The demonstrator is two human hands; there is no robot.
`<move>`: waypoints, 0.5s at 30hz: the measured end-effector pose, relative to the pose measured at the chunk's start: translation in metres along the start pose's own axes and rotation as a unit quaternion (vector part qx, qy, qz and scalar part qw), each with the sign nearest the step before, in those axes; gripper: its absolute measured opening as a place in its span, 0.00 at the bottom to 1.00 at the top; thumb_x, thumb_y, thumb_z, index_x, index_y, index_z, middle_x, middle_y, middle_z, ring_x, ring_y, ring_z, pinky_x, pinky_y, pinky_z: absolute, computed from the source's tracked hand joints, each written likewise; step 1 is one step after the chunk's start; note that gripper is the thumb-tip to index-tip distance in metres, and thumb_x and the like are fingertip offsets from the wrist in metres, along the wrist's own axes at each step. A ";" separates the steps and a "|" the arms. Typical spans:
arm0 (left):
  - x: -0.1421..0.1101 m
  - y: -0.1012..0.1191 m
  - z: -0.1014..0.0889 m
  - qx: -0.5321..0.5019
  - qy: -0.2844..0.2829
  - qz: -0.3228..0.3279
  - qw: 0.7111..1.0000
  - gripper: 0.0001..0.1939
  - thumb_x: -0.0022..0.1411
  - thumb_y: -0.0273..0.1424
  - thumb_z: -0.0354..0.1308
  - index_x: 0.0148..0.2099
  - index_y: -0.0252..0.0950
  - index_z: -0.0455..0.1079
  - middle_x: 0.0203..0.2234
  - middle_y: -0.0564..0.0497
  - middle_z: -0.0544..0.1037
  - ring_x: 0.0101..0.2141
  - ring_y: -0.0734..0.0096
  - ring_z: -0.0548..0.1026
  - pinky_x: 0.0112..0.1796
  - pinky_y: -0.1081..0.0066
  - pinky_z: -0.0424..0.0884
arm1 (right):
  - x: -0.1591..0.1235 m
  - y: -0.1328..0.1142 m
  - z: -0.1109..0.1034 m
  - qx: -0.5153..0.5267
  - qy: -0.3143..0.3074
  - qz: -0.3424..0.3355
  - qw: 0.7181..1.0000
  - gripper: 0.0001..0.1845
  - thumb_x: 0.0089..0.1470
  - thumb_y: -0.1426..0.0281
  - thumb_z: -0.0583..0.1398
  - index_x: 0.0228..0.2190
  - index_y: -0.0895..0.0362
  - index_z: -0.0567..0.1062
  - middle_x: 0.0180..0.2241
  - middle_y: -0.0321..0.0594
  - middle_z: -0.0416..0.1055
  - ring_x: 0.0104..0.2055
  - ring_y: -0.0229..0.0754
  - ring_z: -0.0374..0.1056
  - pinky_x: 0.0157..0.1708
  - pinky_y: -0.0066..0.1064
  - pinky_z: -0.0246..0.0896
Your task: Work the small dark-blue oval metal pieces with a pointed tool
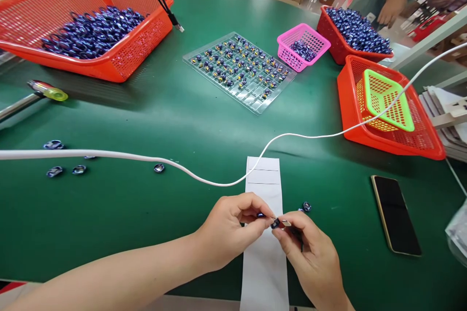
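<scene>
My left hand (228, 226) and my right hand (315, 252) meet above a strip of white paper (264, 262). Between their fingertips is a small glossy blue part (275, 224), pinched from both sides. A small pale flat piece (286, 223) sticks out of it at my right fingertips; its kind is too small to tell. Another dark blue bit (260, 215) shows among my left fingers. Just beyond my right hand lies a loose blue part (307, 206) on the green table.
A white cable (219, 184) crosses the table. Beyond are a clear tray (255, 105) of small assemblies, red baskets (146, 39), a pink basket (310, 60) and a green basket (406, 116). A phone (397, 216) lies right, a screwdriver-like tool (47, 90) left. Another person's hand (392, 9) is far right.
</scene>
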State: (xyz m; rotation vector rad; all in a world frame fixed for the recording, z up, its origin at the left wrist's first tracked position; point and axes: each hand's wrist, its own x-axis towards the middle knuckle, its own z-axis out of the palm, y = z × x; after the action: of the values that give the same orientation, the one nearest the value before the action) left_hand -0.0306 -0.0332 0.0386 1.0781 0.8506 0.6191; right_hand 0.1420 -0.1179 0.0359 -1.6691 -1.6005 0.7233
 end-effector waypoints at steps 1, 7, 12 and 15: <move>0.000 0.000 0.000 0.001 0.000 0.000 1.000 0.02 0.55 0.26 0.61 0.33 0.33 0.75 0.26 0.49 0.80 0.29 0.72 0.77 0.31 0.75 0.72 | 0.000 0.000 0.000 -0.002 0.000 -0.001 1.000 0.05 0.59 0.69 0.62 0.39 0.51 0.73 0.31 0.32 0.74 0.26 0.34 0.69 0.25 0.21 0.64; -0.001 0.000 0.000 0.005 0.000 -0.001 1.000 0.02 0.56 0.27 0.61 0.33 0.33 0.75 0.27 0.49 0.80 0.29 0.70 0.78 0.31 0.74 0.73 | 0.000 -0.001 -0.001 -0.007 -0.001 0.001 1.000 0.04 0.59 0.68 0.62 0.39 0.51 0.74 0.31 0.33 0.74 0.26 0.34 0.69 0.25 0.21 0.65; -0.001 0.000 0.001 0.007 0.001 -0.004 1.000 0.03 0.56 0.27 0.61 0.33 0.32 0.75 0.27 0.48 0.80 0.30 0.69 0.78 0.32 0.73 0.74 | 0.001 -0.002 0.000 -0.008 -0.001 -0.002 1.000 0.04 0.59 0.68 0.62 0.38 0.51 0.74 0.30 0.32 0.74 0.25 0.33 0.68 0.24 0.20 0.65; 0.000 0.000 0.000 0.011 0.000 -0.007 1.000 0.03 0.56 0.28 0.61 0.33 0.32 0.75 0.27 0.48 0.80 0.30 0.68 0.79 0.32 0.72 0.74 | 0.001 -0.001 0.000 -0.008 -0.007 0.003 1.000 0.04 0.60 0.68 0.62 0.38 0.51 0.74 0.30 0.32 0.74 0.25 0.33 0.69 0.24 0.21 0.65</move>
State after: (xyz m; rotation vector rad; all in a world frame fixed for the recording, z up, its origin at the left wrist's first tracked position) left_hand -0.0305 -0.0336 0.0388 1.0905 0.8660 0.5986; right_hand 0.1416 -0.1175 0.0370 -1.6842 -1.6167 0.7274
